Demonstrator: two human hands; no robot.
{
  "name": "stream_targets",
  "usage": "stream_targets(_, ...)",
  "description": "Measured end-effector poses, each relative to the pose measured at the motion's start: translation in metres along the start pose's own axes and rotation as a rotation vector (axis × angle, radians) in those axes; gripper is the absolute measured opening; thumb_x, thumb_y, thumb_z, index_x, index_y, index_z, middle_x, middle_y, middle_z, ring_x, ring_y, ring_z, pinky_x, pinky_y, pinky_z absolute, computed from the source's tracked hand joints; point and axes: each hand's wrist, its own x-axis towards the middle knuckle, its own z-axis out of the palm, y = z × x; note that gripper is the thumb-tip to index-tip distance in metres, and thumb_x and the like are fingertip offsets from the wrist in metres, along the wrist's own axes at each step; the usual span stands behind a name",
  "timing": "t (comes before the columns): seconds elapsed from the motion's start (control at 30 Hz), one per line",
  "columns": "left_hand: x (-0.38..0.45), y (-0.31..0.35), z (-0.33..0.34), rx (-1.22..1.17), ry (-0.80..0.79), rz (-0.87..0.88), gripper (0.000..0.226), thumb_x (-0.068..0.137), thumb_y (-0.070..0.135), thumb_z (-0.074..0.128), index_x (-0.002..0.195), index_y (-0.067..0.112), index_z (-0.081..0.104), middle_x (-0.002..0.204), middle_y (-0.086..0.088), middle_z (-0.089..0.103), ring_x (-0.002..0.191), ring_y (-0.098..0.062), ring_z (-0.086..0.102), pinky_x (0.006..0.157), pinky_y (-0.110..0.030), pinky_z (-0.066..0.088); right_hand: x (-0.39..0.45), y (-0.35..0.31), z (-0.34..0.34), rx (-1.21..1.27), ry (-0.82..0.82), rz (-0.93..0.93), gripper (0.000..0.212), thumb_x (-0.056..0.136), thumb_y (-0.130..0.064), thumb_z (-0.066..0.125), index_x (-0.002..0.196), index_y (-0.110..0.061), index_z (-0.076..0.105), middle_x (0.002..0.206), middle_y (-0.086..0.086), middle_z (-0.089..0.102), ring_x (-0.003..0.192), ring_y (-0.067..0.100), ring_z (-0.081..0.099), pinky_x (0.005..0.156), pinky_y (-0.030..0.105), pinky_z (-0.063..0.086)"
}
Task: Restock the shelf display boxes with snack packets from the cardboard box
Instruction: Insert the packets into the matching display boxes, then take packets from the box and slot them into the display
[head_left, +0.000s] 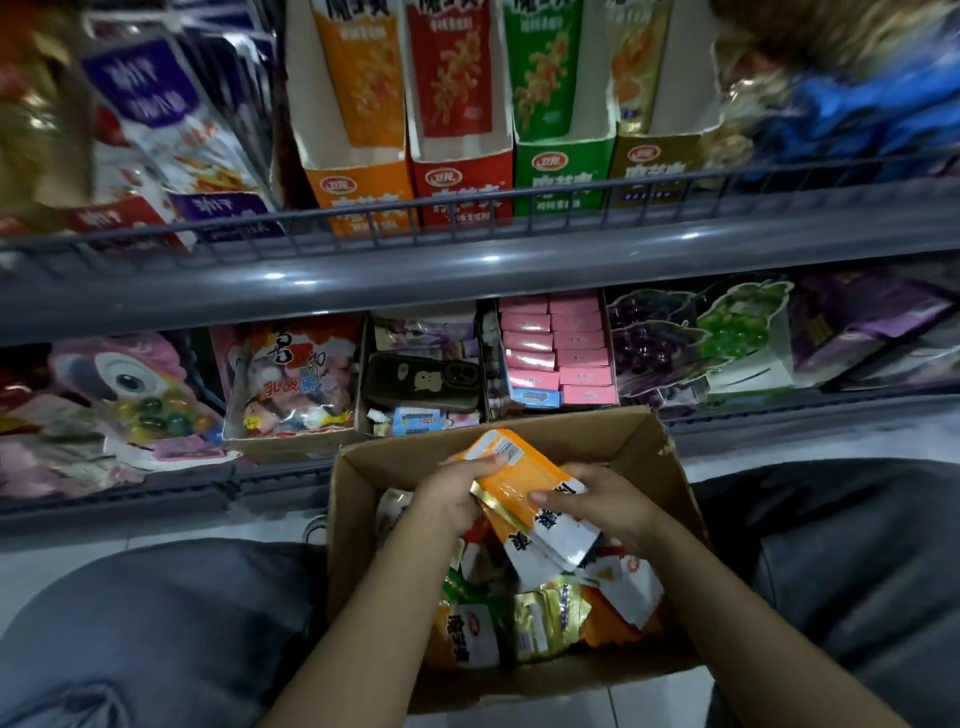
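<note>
Now both hands, left (451, 496) and right (605, 499), grip a stack of orange packets (524, 483) over the box (363, 499), below 4 display boxes (457, 182) on the shelf (363, 280)

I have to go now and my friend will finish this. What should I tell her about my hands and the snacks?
Left hand: holding the top end of a stack of orange packets over the cardboard box.
Right hand: gripping the same stack from the other side.
Cardboard box: on the floor between the knees, still holding many mixed packets.
Display boxes on the upper shelf: orange, red, green and gold, each with packets standing in it.
Left to do: put the held orange packets in the orange box, then sort the rest by colour.
</note>
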Motion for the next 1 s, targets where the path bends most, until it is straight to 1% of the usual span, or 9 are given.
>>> stream_targets(0.1, -0.030, 0.006, 0.011, -0.162, -0.086, 0.019, 0.019, 0.089, 0.011, 0.063, 0.106, 0.003, 0.062, 0.082, -0.013, 0.073, 0.081, -0.026, 0.066, 0.071, -0.040, 0.053, -0.015, -0.017, -0.002, 0.049, 0.040, -0.040, 0.028, 0.080, -0.030, 0.074, 0.102, -0.015, 0.066, 0.101, 0.002, 0.072, 0.095, 0.018, 0.067, 0.082, 0.032, 0.051)
stream_targets(0.27, -0.079, 0.016, 0.022, -0.295, -0.267, 0.093, 0.039, 0.081, 0.021, 0.064, 0.116, 0.002, 0.061, 0.117, -0.023, 0.065, 0.108, -0.034, 0.062, 0.096, -0.050, 0.045, -0.041, -0.039, 0.004, 0.252, 0.135, -0.115, 0.028, 0.086, -0.032, 0.067, 0.103, -0.010, 0.063, 0.104, 0.013, 0.071, 0.098, 0.030, 0.066, 0.095, 0.048, 0.047)
stream_targets(0.43, -0.108, 0.031, 0.022, -0.168, -0.261, 0.218, 0.019, 0.085, 0.010, 0.063, 0.103, 0.005, 0.066, 0.092, -0.010, 0.074, 0.079, -0.020, 0.072, 0.076, -0.035, 0.054, -0.057, -0.056, 0.001, 0.416, 0.172, -0.194, 0.060, 0.059, -0.058, 0.077, 0.105, -0.020, 0.072, 0.110, 0.001, 0.071, 0.113, 0.027, 0.060, 0.107, 0.053, 0.037)
stream_targets(0.53, -0.111, 0.045, 0.016, -0.160, -0.148, 0.297, 0.031, 0.071, 0.005, 0.072, 0.101, 0.000, 0.067, 0.105, -0.014, 0.071, 0.091, -0.023, 0.068, 0.085, -0.036, 0.053, -0.064, -0.063, -0.002, 0.483, 0.232, -0.204, 0.071, 0.052, -0.065, 0.079, 0.111, -0.028, 0.068, 0.124, -0.002, 0.064, 0.123, 0.024, 0.052, 0.108, 0.053, 0.035)
stream_targets(0.6, -0.113, 0.054, 0.009, -0.150, -0.112, 0.353, 0.023, 0.074, 0.000, 0.070, 0.097, 0.001, 0.067, 0.095, -0.014, 0.072, 0.082, -0.023, 0.071, 0.071, -0.034, 0.058, -0.065, -0.064, -0.005, 0.489, 0.288, -0.247, 0.082, 0.050, -0.076, 0.075, 0.119, -0.031, 0.063, 0.126, -0.002, 0.063, 0.121, 0.026, 0.054, 0.104, 0.055, 0.039)
stream_targets(0.67, -0.116, 0.062, 0.000, -0.151, -0.143, 0.407, 0.016, 0.083, -0.006, 0.062, 0.096, 0.003, 0.066, 0.084, -0.011, 0.073, 0.072, -0.021, 0.071, 0.060, -0.031, 0.059, -0.067, -0.064, -0.011, 0.468, 0.360, -0.290, 0.068, 0.060, -0.077, 0.066, 0.112, -0.034, 0.066, 0.116, -0.002, 0.069, 0.109, 0.027, 0.063, 0.098, 0.056, 0.045)
stream_targets(0.73, -0.120, 0.067, -0.006, -0.161, -0.215, 0.431, 0.020, 0.081, -0.006, 0.059, 0.098, 0.004, 0.066, 0.086, -0.012, 0.073, 0.074, -0.022, 0.071, 0.066, -0.033, 0.060, -0.068, -0.066, -0.015, 0.485, 0.377, -0.311, 0.052, 0.068, -0.070, 0.063, 0.105, -0.034, 0.069, 0.108, -0.002, 0.071, 0.103, 0.028, 0.065, 0.096, 0.057, 0.046)
stream_targets(0.9, -0.126, 0.068, -0.006, -0.216, -0.327, 0.377, 0.018, 0.076, -0.004, 0.058, 0.091, 0.001, 0.066, 0.077, -0.013, 0.071, 0.064, -0.021, 0.070, 0.064, -0.033, 0.059, -0.065, -0.073, -0.005, 0.528, 0.311, -0.350, 0.051, 0.069, -0.067, 0.066, 0.107, -0.033, 0.069, 0.111, -0.001, 0.070, 0.109, 0.028, 0.062, 0.102, 0.057, 0.040)
stream_targets(1.0, -0.124, 0.063, 0.001, -0.207, -0.282, 0.339, 0.012, 0.079, -0.006, 0.058, 0.088, -0.002, 0.065, 0.072, -0.013, 0.070, 0.060, -0.020, 0.069, 0.060, -0.032, 0.058, -0.068, -0.088, 0.007, 0.562, 0.169, -0.316, 0.016, 0.093, -0.039, 0.055, 0.091, -0.027, 0.066, 0.083, -0.017, 0.072, 0.077, -0.001, 0.066, 0.084, 0.026, 0.048)
